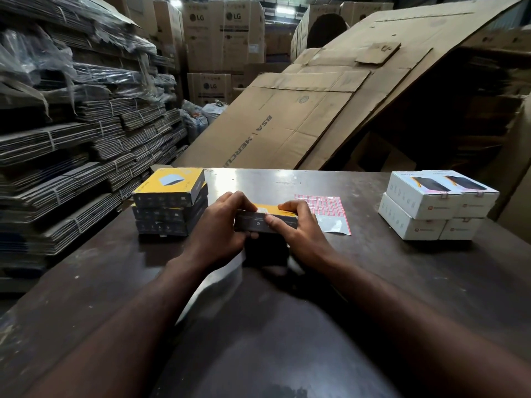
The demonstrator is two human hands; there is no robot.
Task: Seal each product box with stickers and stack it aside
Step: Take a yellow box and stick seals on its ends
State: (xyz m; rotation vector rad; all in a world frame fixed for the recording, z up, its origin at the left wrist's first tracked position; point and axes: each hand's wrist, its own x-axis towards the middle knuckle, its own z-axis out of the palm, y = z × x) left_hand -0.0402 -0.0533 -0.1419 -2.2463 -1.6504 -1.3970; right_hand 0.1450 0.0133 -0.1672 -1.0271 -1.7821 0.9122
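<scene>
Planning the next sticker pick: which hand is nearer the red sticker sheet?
Right. The right hand holds the right end of the yellow box, just beside the sticker sheet. The left hand holds its left end, across the box from the sheet.

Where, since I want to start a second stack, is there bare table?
Bare table lies between the sticker sheet and the white boxes, and behind the sheet to the far edge. Crowded at centre: left hand and right hand grip a yellow box beside the yellow stack.
</scene>
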